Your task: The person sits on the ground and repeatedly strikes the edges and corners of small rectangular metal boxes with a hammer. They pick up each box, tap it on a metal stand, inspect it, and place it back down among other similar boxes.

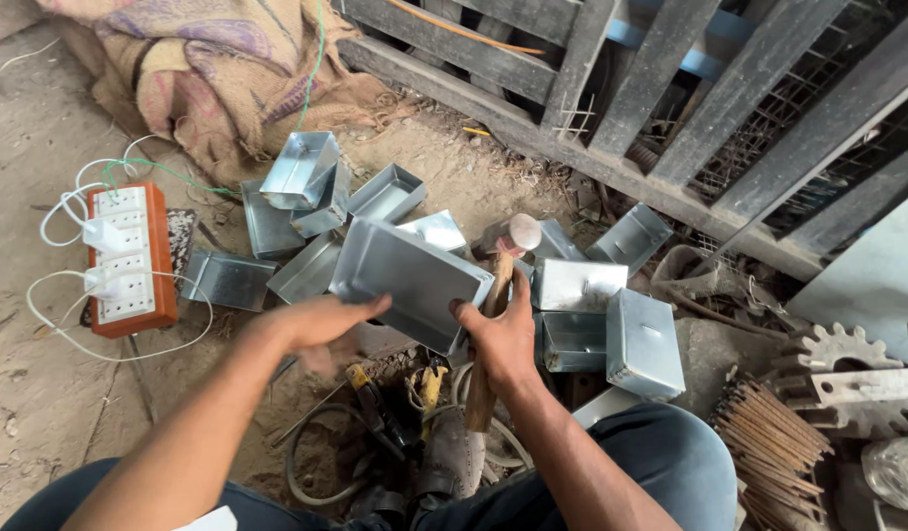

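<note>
- Left hand (321, 320), frame centre: fingers flat and together against the near edge of a sheet-metal tray (407, 280), steadying it; slightly blurred.
- Right hand (501, 339), just right of it: clamped on a wooden-handled hammer (493, 295), thumb hooked on the tray's right corner. Hammer head stands upright just past the tray's far edge.
- Tray sits tilted, open side away from camera, held between both hands above the ground.
- Step, as I judge it: positioning the tray for a hammer blow. Next move calls for a firm seat for the tray and fingers kept off the strike line.
- Around: more metal boxes (641, 344) scattered centre to right; power strip (129, 261) at left; rod bundle (768, 433) and gear (847, 349) lower right; sacking (208, 69) upper left.
</note>
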